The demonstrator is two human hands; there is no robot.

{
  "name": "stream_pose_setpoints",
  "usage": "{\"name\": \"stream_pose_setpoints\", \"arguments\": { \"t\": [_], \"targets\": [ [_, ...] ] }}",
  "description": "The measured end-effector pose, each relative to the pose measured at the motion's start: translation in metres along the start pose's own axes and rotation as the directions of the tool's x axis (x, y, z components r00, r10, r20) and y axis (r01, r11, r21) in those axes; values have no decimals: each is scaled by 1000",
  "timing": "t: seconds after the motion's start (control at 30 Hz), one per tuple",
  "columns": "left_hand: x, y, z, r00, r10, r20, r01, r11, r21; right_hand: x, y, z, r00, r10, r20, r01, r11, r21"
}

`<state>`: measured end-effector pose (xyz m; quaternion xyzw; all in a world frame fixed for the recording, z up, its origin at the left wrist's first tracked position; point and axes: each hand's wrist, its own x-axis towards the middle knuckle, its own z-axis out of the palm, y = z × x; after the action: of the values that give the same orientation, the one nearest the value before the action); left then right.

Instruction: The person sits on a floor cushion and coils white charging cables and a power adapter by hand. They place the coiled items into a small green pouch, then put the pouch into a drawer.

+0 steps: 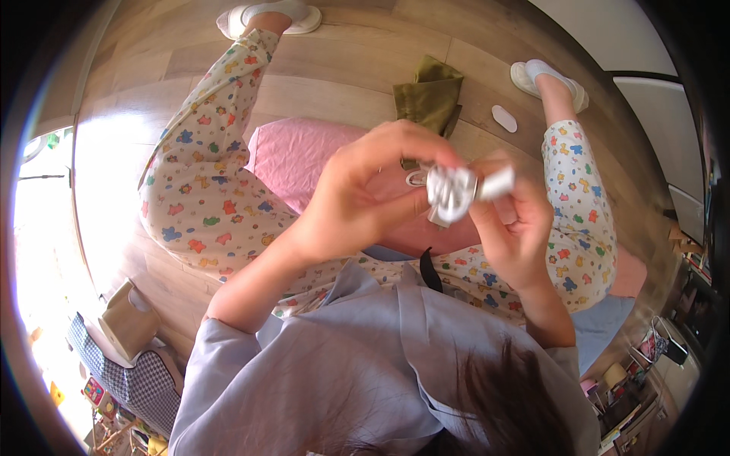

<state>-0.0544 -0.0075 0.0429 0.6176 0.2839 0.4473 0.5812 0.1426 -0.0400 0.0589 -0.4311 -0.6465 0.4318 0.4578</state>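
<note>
Both hands are raised over my lap, close together. Between them is a small white bundle point(449, 191), apparently a coiled cable; motion blur hides its details. My left hand point(365, 199) pinches its left side between thumb and fingertips. At the bundle's right, my right hand point(516, 228) grips a short white end piece point(496, 183), which may be a plug. Just behind the bundle, a thin white loop point(416, 178) shows against the pink cushion point(302, 148) between my legs. Part of that cushion is hidden by my hands.
A folded olive-green cloth point(428, 100) lies on the wood floor point(342, 51) beyond the cushion. To its right is a flat white oval piece point(504, 118). A beige bin-like container point(130, 319) and a houndstooth cloth point(134, 382) are at lower left. White cabinets point(656, 114) stand at right.
</note>
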Motion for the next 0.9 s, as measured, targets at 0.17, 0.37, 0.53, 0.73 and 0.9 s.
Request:
{"name": "stream_pose_setpoints", "arguments": {
  "t": [0.17,0.37,0.53,0.73,0.9],
  "targets": [
    [-2,2,-3,834,493,247,-537,621,572,-21,-3,9,841,511,177,-521,676,521],
    [-40,-13,10,880,-469,-69,339,724,-601,-23,25,7,996,-80,34,86,967,-238],
    [-52,-14,15,734,-661,159,636,586,-501,-27,29,11,982,-149,113,182,898,-400],
    [-55,-26,7,985,129,115,-162,925,343,-57,26,20,675,643,362,-673,336,658],
    [-48,-10,0,944,168,285,-239,942,235,-52,10,18,413,591,693,-754,-205,624]
  ]
}}
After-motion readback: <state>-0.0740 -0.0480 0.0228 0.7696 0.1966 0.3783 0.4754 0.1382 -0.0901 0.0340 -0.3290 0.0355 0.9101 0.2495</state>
